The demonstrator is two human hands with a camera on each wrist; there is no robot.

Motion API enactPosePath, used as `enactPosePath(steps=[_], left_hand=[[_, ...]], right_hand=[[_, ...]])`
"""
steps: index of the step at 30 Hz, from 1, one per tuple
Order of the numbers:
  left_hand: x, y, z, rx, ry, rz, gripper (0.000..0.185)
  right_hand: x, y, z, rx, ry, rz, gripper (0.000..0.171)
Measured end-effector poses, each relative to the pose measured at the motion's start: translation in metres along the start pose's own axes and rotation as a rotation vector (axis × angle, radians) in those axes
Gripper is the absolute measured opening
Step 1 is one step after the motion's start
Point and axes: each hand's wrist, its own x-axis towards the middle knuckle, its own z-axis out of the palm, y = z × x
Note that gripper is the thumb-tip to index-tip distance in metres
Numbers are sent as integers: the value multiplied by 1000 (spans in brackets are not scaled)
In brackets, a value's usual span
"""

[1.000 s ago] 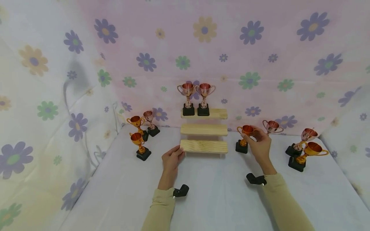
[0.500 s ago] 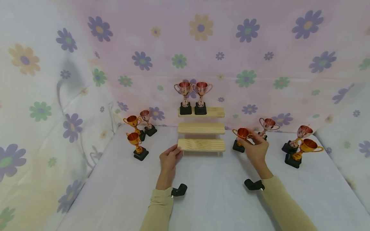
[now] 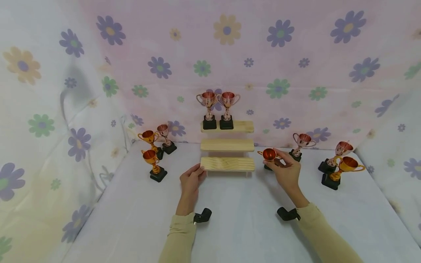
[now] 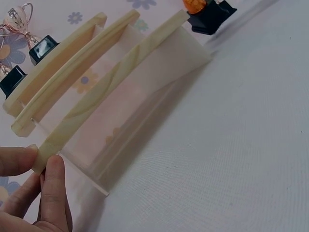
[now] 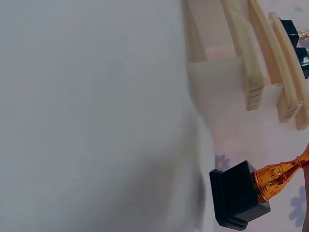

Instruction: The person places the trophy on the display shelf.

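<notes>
My left hand (image 3: pixel 190 183) pinches the left end of the lowest wooden shelf (image 3: pixel 227 165) of a three-step display stand; in the left wrist view, thumb and fingers (image 4: pixel 54 181) grip the board's end. To the right of the stand, my right hand (image 3: pixel 290 171) holds a gold trophy cup (image 3: pixel 269 154) by its bowl. That cup tips toward me, its mouth showing. Its black base (image 5: pixel 237 195) appears in the right wrist view; whether it touches the table I cannot tell. Two rose-gold trophies (image 3: pixel 227 106) stand side by side on the top shelf (image 3: pixel 244 126).
Two gold trophies (image 3: pixel 151 156) and a rose-gold one (image 3: pixel 163 130) stand on the table left of the stand. Further right are two rose-gold trophies (image 3: pixel 303 140) and a gold one (image 3: pixel 348 164). A flowered cloth (image 3: pixel 227 69) hangs behind the white tabletop (image 3: pixel 236 219).
My right hand has moved slightly left with the gold trophy, whose mouth has tipped toward me. My left hand keeps its grip on the shelf. The head view has shifted a little.
</notes>
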Motion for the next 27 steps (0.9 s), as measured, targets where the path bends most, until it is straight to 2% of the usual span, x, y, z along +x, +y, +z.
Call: enactPosePath(steps=[4, 7, 13, 16, 22, 27], left_hand=[[0, 0, -1, 5, -1, -4, 33], [0, 0, -1, 13, -1, -7, 33], [1, 1, -1, 17, -5, -16, 34], [2, 0, -2, 14, -4, -17, 34], [1, -1, 0, -1, -5, -3, 33], [0, 0, -1, -4, -8, 8, 33]], right_hand=[[3, 5, 1, 12, -1, -59, 54], [9, 5, 5, 74, 1, -103, 55], [32, -18, 22, 184, 8, -170, 53], [47, -25, 32, 231, 11, -166, 54], [76, -33, 50, 232, 21, -139, 52], [98, -43, 63, 280, 19, -104, 50]])
